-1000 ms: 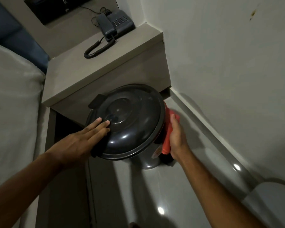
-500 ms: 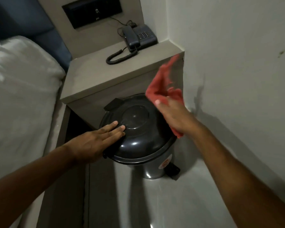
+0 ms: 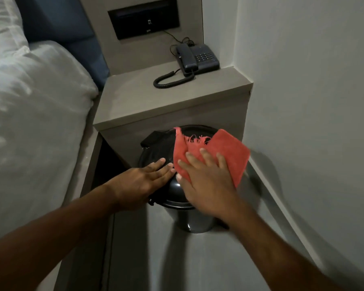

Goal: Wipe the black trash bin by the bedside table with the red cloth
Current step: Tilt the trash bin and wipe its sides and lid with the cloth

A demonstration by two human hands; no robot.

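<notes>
A round black trash bin with a domed lid stands on the floor against the front of the grey bedside table. The red cloth, frayed along one edge, lies spread over the right half of the lid. My right hand presses flat on the cloth, fingers spread. My left hand rests flat on the lid's left side, fingers straight and together, holding nothing. Most of the lid is hidden under the hands and cloth.
A dark corded telephone sits at the back right of the bedside table. A bed with white linen fills the left. A pale wall closes in on the right, its skirting running along the floor.
My right hand lifted the red cloth from the bin's right side, swung it up over the lid, and now presses it flat on top. My left hand stayed on the lid.
</notes>
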